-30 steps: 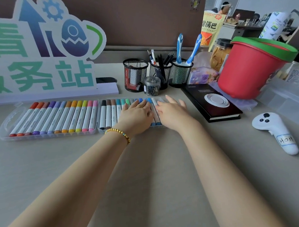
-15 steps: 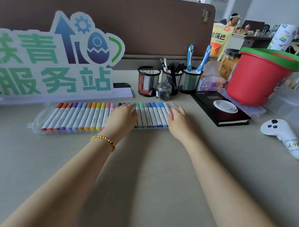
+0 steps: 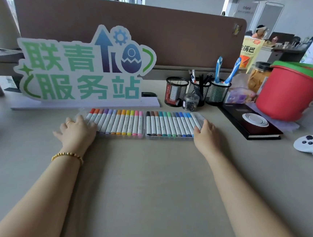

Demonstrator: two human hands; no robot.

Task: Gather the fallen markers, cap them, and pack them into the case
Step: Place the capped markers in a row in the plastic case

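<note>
A clear marker case (image 3: 142, 136) lies open flat in front of the sign, both halves filled with capped markers. The left half holds warm-coloured markers (image 3: 117, 122), the right half browns, greens and blues (image 3: 168, 125). My left hand (image 3: 77, 130) rests on the case's left end, fingers spread over the first markers and thumb out to the left. My right hand (image 3: 206, 136) is at the case's right end. Its fingers are bent onto the edge beside the last white marker, and its thumb is hidden.
A green-lettered sign (image 3: 84, 68) stands right behind the case. Three mesh pen cups (image 3: 197, 91) and a small clip jar (image 3: 190, 102) sit behind the right half. A black book (image 3: 250, 121), a red bucket (image 3: 290, 92) and a white controller (image 3: 312, 146) are to the right.
Both hands have slid apart from the right half of the case, the left to the case's left end and the right to its right end. The view has tilted upward.
</note>
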